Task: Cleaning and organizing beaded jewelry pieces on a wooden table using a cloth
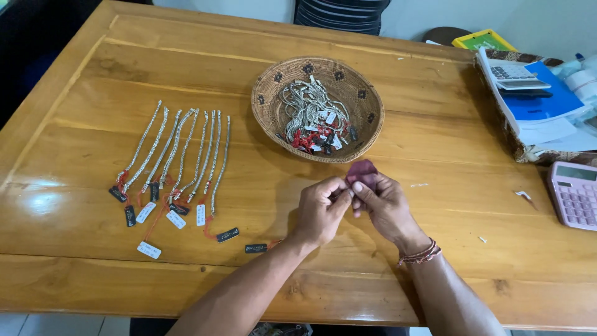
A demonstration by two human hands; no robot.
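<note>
both hands meet over the middle of the wooden surface (435,81), toward its near edge: the left hand (320,210) pinches something small at its fingertips, too hidden to name, while the right hand (387,208) has its grip closed on a small dark red piece of cloth (362,172). to my eye the step is rubbing a piece with the cloth, best done with short strokes and the tag kept clear. a row of silver chain bracelets with red strings and tags (177,158) lies toward the left edge; a round woven basket of tangled silver chains (317,109) sits just beyond the hands; a pink calculator (575,194) rests at the right edge.
</note>
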